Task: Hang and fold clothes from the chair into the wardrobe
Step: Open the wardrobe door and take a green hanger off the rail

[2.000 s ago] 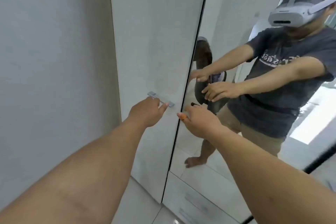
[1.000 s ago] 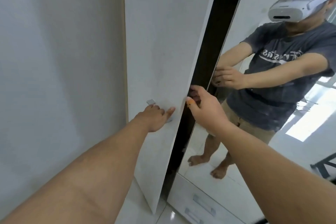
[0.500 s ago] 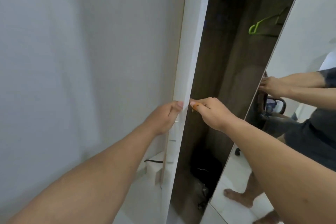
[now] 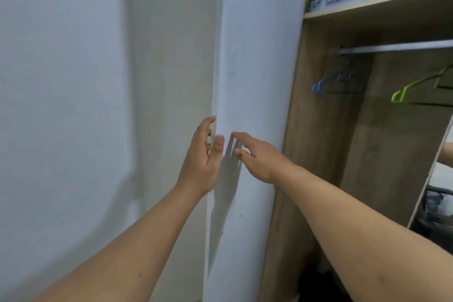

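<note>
I note soft, even, bluish light; the hands cast a grey shadow on the door (image 4: 255,81). Wardrobe interior (image 4: 392,154) dim. Edges bend; detail slightly soft.

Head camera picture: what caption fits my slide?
Two hands push the white wardrobe door open, showing hangers.
</note>
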